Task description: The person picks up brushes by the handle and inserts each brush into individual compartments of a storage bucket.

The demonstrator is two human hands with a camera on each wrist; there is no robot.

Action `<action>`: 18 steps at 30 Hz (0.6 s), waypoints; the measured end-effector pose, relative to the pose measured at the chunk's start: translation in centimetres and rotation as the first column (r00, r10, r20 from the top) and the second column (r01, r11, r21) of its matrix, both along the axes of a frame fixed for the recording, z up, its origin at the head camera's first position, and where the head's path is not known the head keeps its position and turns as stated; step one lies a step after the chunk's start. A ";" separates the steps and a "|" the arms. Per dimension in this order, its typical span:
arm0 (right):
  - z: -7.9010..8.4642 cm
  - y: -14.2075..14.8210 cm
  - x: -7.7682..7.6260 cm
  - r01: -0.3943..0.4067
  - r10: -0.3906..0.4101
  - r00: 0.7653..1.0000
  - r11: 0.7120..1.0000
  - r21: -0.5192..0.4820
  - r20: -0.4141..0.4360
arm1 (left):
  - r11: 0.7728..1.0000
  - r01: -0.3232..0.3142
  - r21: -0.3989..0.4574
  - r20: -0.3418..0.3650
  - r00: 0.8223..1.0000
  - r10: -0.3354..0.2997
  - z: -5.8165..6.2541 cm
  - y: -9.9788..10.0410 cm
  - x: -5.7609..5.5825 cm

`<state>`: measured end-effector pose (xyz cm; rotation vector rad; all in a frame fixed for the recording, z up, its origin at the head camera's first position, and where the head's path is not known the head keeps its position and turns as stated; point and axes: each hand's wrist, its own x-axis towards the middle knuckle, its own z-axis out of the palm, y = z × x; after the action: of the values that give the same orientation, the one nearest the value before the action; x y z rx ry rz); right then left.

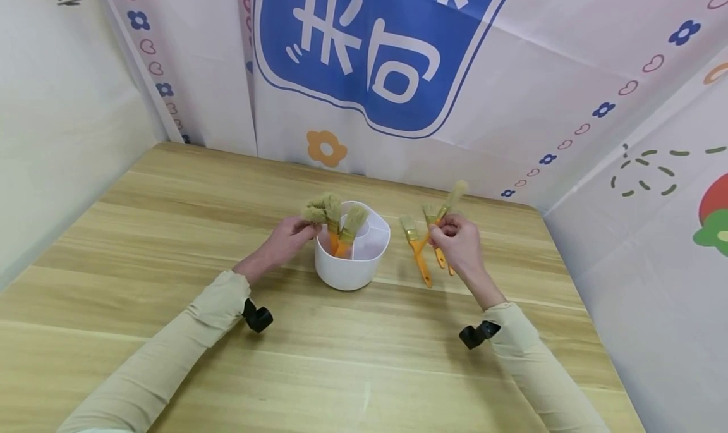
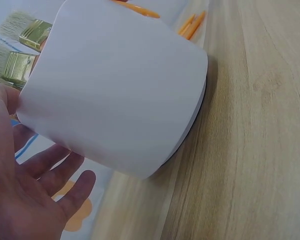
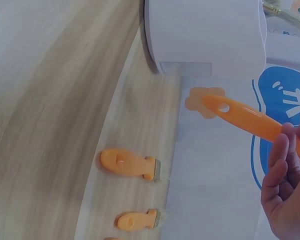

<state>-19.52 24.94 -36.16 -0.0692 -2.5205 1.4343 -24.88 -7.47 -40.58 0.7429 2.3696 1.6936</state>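
A white divided round holder (image 1: 348, 274) stands on the table with several paintbrushes (image 1: 354, 221) in its left compartment, bristles up and orange handles down. My left hand (image 1: 292, 237) grips the holder's rim at its left side; in the left wrist view some fingers (image 2: 77, 192) spread beside the outer wall. To the right of the holder, my right hand (image 1: 459, 240) pinches another paintbrush (image 3: 250, 117) above the table. Its bristles point up and away, and its handle end slants toward the holder. Beneath it lie several paintbrushes (image 1: 423, 272) with orange handles.
The wooden table (image 1: 318, 370) meets a printed cloth backdrop (image 1: 512, 60) behind the holder, with cloth walls (image 1: 654, 262) at both sides. Black wrist cameras (image 1: 258, 318) sit on both forearms.
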 end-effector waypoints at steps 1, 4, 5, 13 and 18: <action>0.1 -0.1 0.0 -0.004 0.004 1.000 1.000 -0.004 -0.006 | 1.000 0.000 0.003 0.004 1.000 0.000 0.0 0.0 0.0; 0.4 -0.6 0.0 -0.015 0.014 1.000 1.000 -0.028 -0.019 | 1.000 0.001 0.007 0.005 1.000 -0.001 0.0 0.1 0.0; 0.5 -0.8 0.0 -0.018 0.017 1.000 0.999 -0.037 -0.021 | 1.000 0.002 0.008 0.005 1.000 -0.002 0.0 0.1 0.0; 1.3 -2.1 0.0 -0.046 0.043 0.999 0.993 -0.106 -0.029 | 1.000 -0.016 -0.015 -0.030 0.999 0.016 0.1 0.0 0.1; 1.5 -2.5 0.0 -0.061 0.056 0.998 0.989 -0.133 -0.040 | 0.999 -0.030 -0.023 -0.044 0.999 0.029 0.0 0.0 0.1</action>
<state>-19.54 22.43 -34.66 0.0072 -2.4132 1.6117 -24.78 -7.52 -40.53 0.7519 2.4370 1.6748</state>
